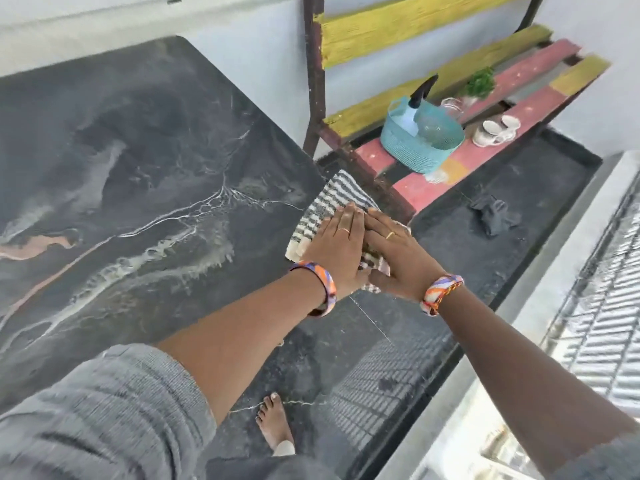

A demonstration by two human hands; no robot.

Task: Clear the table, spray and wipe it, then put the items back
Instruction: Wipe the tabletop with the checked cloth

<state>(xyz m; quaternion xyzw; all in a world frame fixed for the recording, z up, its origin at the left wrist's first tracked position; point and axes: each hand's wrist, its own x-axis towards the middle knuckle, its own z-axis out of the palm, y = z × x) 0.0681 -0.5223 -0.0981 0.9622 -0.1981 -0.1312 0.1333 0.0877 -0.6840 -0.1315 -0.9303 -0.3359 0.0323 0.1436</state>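
Note:
A dark marbled table fills the left of the head view. A grey-and-white striped cloth lies over the table's right edge and hangs past it. My left hand and my right hand lie side by side on the cloth with straight fingers and press it down. A teal basket stands on the bench at the right, with a spray bottle in it. Past the basket sit a glass, a small green plant and two white mugs.
The bench has red, yellow and grey slats and a rusty metal frame close to the table's corner. A dark rag lies on the black floor. My bare foot stands below the table's edge. A bright ledge runs along the right.

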